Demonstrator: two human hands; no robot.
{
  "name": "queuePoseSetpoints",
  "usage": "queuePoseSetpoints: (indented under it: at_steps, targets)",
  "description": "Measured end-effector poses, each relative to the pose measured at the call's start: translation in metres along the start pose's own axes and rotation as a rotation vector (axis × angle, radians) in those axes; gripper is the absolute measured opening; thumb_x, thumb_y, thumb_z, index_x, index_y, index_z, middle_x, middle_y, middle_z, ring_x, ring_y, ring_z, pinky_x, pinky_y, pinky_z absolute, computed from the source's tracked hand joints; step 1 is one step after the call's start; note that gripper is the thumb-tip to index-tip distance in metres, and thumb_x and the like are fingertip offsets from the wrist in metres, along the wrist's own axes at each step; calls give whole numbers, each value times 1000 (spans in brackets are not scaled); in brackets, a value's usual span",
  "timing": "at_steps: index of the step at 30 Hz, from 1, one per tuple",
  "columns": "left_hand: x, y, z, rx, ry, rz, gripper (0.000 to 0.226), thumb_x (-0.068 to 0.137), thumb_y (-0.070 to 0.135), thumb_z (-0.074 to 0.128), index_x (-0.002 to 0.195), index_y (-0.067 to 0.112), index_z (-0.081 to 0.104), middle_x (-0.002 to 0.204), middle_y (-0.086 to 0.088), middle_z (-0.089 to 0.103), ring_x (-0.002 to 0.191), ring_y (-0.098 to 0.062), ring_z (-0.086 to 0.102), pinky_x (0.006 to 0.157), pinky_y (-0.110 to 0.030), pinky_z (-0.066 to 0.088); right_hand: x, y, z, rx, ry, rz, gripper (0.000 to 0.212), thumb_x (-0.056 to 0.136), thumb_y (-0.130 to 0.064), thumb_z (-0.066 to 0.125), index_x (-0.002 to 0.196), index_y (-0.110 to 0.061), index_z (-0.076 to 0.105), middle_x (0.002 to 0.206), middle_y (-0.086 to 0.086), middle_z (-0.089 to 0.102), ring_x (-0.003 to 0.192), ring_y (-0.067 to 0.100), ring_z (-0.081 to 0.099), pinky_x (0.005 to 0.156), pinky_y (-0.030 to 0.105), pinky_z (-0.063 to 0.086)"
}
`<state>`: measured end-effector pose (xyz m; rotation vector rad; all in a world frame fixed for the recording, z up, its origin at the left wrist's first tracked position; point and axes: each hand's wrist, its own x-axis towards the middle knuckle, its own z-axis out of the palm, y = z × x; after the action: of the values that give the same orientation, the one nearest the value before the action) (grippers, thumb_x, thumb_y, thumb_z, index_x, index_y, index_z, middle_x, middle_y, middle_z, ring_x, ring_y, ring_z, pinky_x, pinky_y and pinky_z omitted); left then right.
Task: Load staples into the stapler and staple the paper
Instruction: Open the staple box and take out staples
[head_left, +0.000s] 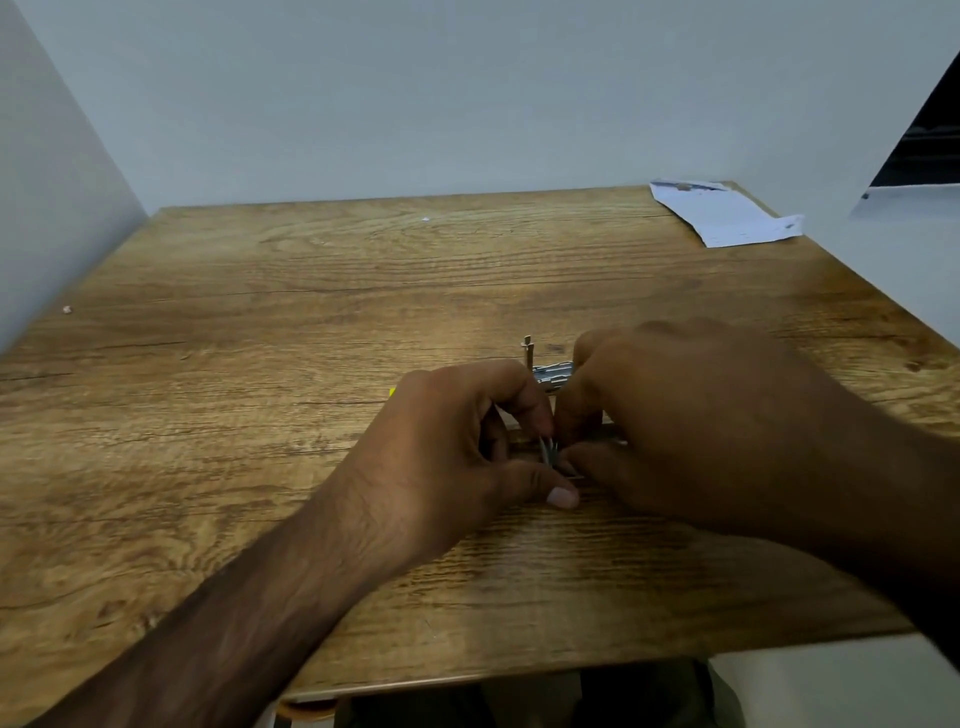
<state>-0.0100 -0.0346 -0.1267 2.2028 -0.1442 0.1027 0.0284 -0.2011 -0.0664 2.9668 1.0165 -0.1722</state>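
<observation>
Both my hands meet over the middle of the wooden table (260, 322). My left hand (457, 447) and my right hand (675, 415) pinch a small silvery strip of staples (549, 451) between their fingertips. Behind the fingers, metal parts of the stapler (550, 371) show, with a thin upright metal piece sticking up at its left end; most of its body is hidden by my hands. A sliver of yellow peeks out left of my left hand. A white sheet of paper (727, 218) lies at the far right corner of the table.
Grey-white walls close in the table at the back and on the left. The table's near edge runs along the bottom of the view, with a dark gap beneath it. A tiny white scrap (66, 309) lies by the left wall.
</observation>
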Motion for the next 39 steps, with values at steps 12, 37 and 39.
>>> queuePoseSetpoints:
  at_steps: [12, 37, 39]
  targets:
    - [0, -4, 4, -68, 41, 47, 49, 54, 24, 99, 87, 30, 63, 81, 11, 74, 52, -3, 60, 50, -19, 49, 7, 11, 5, 265, 7, 34, 15, 86, -47, 69, 83, -37, 79, 76, -18, 69, 70, 1, 60, 63, 31, 52]
    - [-4, 0, 4, 12, 98, 97, 45, 61, 26, 96, 92, 31, 64, 86, 14, 71, 52, -8, 62, 46, -18, 48, 4, 26, 18, 798, 70, -63, 7, 69, -34, 84, 71, -32, 77, 63, -15, 72, 57, 17, 63, 48, 14, 45]
    - [-4, 1, 3, 12, 100, 100, 44, 62, 25, 96, 92, 31, 64, 86, 15, 71, 52, -8, 62, 46, -19, 49, 3, 25, 18, 806, 94, -93, 7, 70, -30, 84, 71, -30, 77, 61, -10, 72, 55, 18, 63, 49, 13, 45]
